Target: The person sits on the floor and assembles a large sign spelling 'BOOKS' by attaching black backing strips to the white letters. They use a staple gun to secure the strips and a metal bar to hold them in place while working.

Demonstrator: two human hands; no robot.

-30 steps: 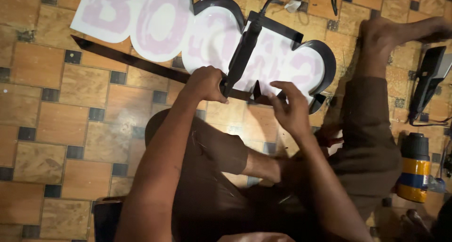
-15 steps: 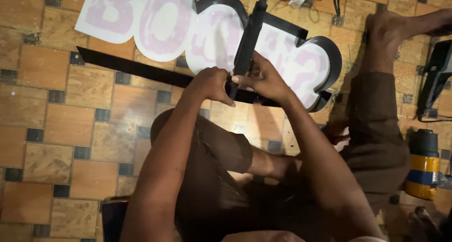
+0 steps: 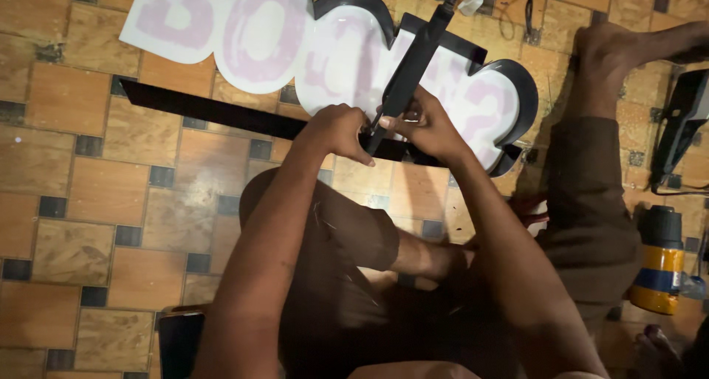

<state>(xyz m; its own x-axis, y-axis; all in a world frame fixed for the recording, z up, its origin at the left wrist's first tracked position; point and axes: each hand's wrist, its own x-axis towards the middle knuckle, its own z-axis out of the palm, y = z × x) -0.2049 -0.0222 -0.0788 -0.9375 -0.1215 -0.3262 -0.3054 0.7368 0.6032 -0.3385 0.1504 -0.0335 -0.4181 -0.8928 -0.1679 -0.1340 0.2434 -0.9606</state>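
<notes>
Black tool (image 3: 410,65) gripped by right hand (image 3: 428,124); left hand (image 3: 336,128) steadies sign (image 3: 325,54).

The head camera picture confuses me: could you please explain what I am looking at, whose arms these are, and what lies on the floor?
The camera sits on a person's head and looks down, so the two bare arms reaching forward are that person's own. The person sits on a tiled floor of brown squares. In front lies a large white sign panel with pale pink letter shapes and a black rim. A long black strip runs along its lower edge. The left hand presses on that strip. The right hand grips a black, corded tool whose tip meets the strip between the hands. At the right stands a yellow and blue can, beside the person's outstretched leg.
</notes>
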